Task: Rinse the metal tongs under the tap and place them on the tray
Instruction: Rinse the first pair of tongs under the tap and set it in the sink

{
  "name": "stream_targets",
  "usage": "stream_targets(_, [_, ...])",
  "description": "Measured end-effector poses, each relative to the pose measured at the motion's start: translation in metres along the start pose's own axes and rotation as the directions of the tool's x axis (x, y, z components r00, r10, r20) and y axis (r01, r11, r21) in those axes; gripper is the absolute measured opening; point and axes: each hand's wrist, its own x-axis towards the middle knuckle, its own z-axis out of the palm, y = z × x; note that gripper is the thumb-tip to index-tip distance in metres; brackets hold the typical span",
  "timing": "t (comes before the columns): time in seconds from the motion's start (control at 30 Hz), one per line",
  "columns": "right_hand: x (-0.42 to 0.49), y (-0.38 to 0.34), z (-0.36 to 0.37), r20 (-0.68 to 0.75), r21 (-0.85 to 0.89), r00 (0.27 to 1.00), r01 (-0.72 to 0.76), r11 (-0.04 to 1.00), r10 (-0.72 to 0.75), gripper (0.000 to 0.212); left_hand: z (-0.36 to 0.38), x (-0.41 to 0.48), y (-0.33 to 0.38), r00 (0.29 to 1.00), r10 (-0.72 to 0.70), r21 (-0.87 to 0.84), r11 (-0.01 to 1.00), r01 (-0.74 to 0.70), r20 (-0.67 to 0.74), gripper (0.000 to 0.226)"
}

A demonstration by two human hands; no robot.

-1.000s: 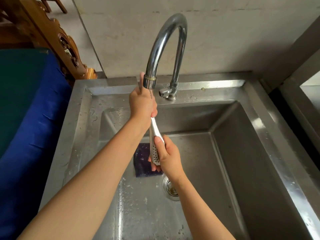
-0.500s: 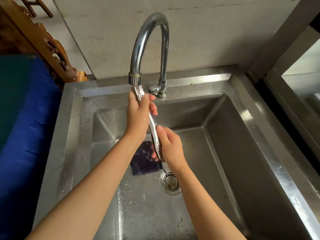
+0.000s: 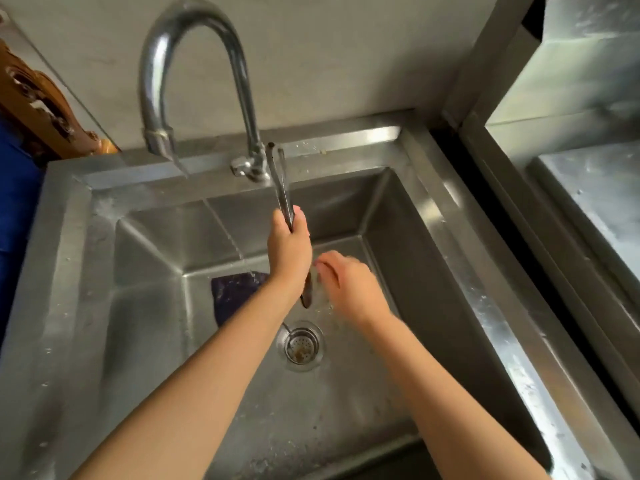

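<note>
Left hand [image 3: 290,251] clamps the metal tongs [image 3: 282,188] mid-shaft, upright over the sink [image 3: 433,209] and right of the tap [image 3: 159,140] stream, likely to drain; right hand [image 3: 349,289] loose, empty, just beside their lower tip.

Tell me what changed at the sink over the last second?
The left hand carried the tongs rightward, out from under the spout, and the stream now misses them. The right hand let go of their lower end and hangs open beside it. The water keeps running, and the dark cloth stays near the drain.
</note>
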Motion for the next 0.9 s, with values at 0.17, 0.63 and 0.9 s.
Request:
stream_targets(0.17, [-0.027,0.086,-0.054,-0.160,-0.419,0.986,-0.015,0.908,-0.057,0.031,0.043,-0.015,-0.066,0.972,-0.230,0.422,0.887,0.185,0.056,0.023])
stream_targets(0.63, [-0.060,0.184,-0.070,-0.071,-0.523,0.994,0.035,0.852,-0.084,0.070,0.131,-0.098,-0.227,0.891,-0.434,0.753,0.540,0.375,-0.133,0.050])
stream_targets(0.9, [-0.061,0.185,-0.065,-0.112,-0.498,0.986,0.052,0.866,-0.124,0.063,0.160,-0.095,-0.265,0.930,-0.358,0.856,0.453,0.248,-0.080,0.041])
